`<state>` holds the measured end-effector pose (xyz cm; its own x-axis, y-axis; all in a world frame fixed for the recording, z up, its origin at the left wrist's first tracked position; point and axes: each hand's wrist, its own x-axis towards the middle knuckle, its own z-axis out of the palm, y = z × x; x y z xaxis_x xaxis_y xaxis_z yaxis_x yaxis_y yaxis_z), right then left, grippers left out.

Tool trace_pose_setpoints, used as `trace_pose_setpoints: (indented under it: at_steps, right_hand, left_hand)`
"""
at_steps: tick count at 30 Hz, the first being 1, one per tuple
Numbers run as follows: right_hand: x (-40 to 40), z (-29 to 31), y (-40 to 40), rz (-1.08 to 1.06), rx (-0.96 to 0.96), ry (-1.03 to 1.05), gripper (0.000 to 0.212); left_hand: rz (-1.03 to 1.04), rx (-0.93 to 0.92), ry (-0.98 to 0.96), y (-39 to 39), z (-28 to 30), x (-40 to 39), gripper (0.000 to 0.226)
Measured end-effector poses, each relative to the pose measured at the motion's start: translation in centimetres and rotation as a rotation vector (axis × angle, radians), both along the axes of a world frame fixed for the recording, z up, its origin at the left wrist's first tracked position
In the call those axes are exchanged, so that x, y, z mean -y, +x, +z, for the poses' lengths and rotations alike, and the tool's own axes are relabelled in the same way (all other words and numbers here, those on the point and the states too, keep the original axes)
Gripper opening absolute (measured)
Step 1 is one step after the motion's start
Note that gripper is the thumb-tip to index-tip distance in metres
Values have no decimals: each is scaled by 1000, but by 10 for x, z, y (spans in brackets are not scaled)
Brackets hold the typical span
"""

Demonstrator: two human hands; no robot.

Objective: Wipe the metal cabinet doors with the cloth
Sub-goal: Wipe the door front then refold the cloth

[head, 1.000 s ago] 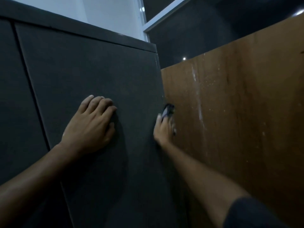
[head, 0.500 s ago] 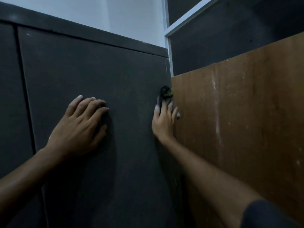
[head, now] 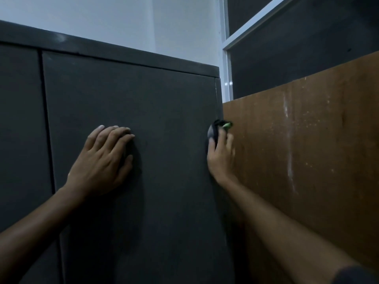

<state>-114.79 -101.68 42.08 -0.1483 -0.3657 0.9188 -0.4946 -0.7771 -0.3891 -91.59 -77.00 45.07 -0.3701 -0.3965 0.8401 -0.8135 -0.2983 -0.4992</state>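
A dark grey metal cabinet fills the left and middle, with its right door (head: 164, 111) in front of me and a second door (head: 18, 124) at far left. My left hand (head: 102, 160) lies flat on the right door, fingers together and pointing up. My right hand (head: 220, 154) is at that door's right edge, pressing a small dark cloth (head: 215, 129) with a green patch against the edge. Most of the cloth is hidden behind my fingers.
A brown wooden board (head: 307, 150) with white streaks stands close against the cabinet's right side. Above it are a white window frame (head: 226, 58) and dark glass. A pale wall (head: 123, 21) rises behind the cabinet top.
My right hand has slid the cloth up the door's right edge. The view has tilted up, showing more of the cabinet top. My left hand stays flat on the door.
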Motion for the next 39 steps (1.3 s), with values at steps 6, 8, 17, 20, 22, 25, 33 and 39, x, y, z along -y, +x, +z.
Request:
trace_pose_setpoints:
  at_steps: [6, 8, 17, 20, 22, 25, 33, 39]
  right_hand:
    - [-64, 84, 62, 143, -9, -236, 78]
    - [-102, 70, 88, 190, -124, -381, 79]
    - [-42, 43, 58, 70, -299, -658, 36]
    - [-66, 118, 78, 32, 117, -243, 46]
    - [-103, 135, 110, 55, 124, -295, 45]
    - [-149, 84, 144, 239, -213, -615, 37]
    - [-49, 15, 70, 181, -365, -744, 37]
    - [-135, 145, 133, 154, 66, -356, 40]
  left_hand:
    - [-99, -106, -139, -4, -2, -1, 54]
    - [-196, -190, -188, -6, -2, -5, 53]
    - [-50, -226, -164, 20, 15, -60, 53]
    - [30, -179, -169, 38, 28, -71, 54]
    - [7, -172, -169, 46, 29, -73, 57]
    - [-93, -199, -185, 50, 27, -74, 62]
    - [-57, -176, -157, 52, 25, -71, 68]
    - [-137, -209, -193, 50, 25, -72, 71]
